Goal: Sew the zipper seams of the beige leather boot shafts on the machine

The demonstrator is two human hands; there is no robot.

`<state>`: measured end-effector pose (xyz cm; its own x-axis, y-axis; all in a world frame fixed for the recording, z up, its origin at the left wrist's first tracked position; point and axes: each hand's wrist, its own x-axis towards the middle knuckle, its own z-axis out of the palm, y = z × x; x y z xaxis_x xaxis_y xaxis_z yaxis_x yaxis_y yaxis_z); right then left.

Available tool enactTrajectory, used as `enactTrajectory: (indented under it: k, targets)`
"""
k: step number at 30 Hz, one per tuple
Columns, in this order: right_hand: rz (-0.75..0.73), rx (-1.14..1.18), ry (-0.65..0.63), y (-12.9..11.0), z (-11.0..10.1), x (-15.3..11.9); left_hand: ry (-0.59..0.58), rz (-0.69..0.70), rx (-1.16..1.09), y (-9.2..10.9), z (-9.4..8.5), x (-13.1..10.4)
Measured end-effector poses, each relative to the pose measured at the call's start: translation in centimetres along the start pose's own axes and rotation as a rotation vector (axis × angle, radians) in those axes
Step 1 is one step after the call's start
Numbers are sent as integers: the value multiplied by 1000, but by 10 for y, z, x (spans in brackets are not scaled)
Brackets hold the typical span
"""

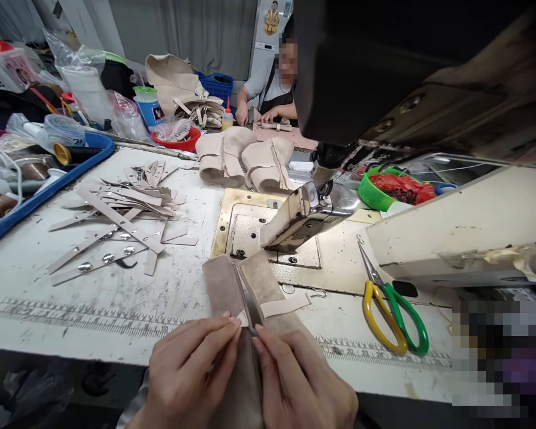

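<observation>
"What is seen to the left of the sewing post (295,220)?"

"A messy pile of thin straps (125,208) is spread there."

"And the left hand (183,363)?"

"It is held in front of the post, a bit to the left. Its fingertips are pinched closed, and a small pale tab (242,319) is held in them."

"Where is the boot piece (223,283)?"

"It is laid right in front of the post. By its look, it would be felt as light, soft and bendy, and not very slippery. It might be creased or pulled crooked if it is tugged hard. It is best held by both sides of the zip (242,289), close to the tab."

"How is it held by the right hand (299,369)?"

"By a tight little pinch at the edge near the zip. Which layer is caught cannot be told."

"And past that?"

"Scissors (395,319) are laid to the right of the post."
</observation>
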<state>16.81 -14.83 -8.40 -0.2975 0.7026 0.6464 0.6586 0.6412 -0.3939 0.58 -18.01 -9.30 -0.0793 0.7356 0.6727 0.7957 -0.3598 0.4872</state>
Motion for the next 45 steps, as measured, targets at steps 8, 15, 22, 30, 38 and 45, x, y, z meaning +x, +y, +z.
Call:
enactTrajectory:
  k: [8,15,22,30,38,45]
  targets:
    - [10,-24,15,-2,-2,-1,22,-29,-24,3,2,4]
    - [23,-97,32,-2,0,-5,42,-13,-21,3,2,5]
    - [25,-151,44,-4,7,-3,-1,124,38,0,1,1]
    - [59,-50,29,-3,12,0,-26,-205,-160,1,2,3]
    - [17,-90,31,-2,7,2,-9,-297,-205,3,3,7]
    - [23,-194,-10,-8,5,8,34,-72,-74,4,10,1]
